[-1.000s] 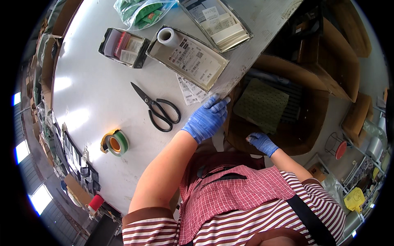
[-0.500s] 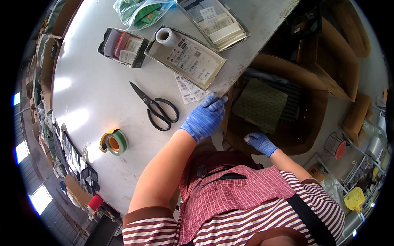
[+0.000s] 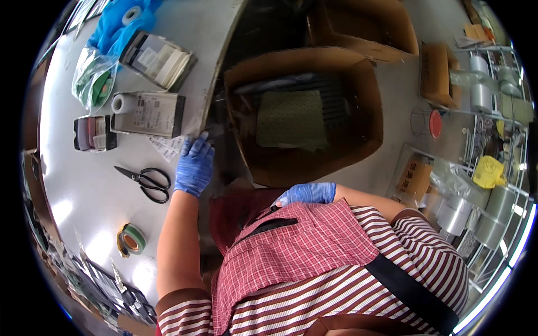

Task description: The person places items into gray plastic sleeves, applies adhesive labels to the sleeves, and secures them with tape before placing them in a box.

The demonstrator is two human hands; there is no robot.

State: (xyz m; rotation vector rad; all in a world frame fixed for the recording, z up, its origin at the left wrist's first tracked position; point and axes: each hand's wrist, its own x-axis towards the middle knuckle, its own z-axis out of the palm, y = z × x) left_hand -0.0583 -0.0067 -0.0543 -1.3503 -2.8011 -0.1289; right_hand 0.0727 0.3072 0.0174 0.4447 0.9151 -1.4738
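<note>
My left hand (image 3: 194,167), in a blue glove, lies flat on the edge of the grey table (image 3: 84,185), fingers spread over some small paper slips (image 3: 167,147). Black scissors (image 3: 147,180) lie just to its left. My right hand (image 3: 306,194), also in a blue glove, is pressed against my checked apron at the chest with its fingers curled; I cannot see anything in it. An open cardboard box (image 3: 305,112) stands on the floor in front of me, with a green perforated sheet (image 3: 291,119) in its bottom.
On the table lie a flat packet with a white roll (image 3: 147,114), a stack of packets (image 3: 158,58), a green bag (image 3: 93,84), a dark tray (image 3: 93,133) and a green-orange tape roll (image 3: 131,239). More cartons (image 3: 364,22) and shelving with rolls (image 3: 493,168) stand to the right.
The view has swung to the right, toward the box. My left hand stays on the table edge; my right hand has moved from near the box up to my chest.
</note>
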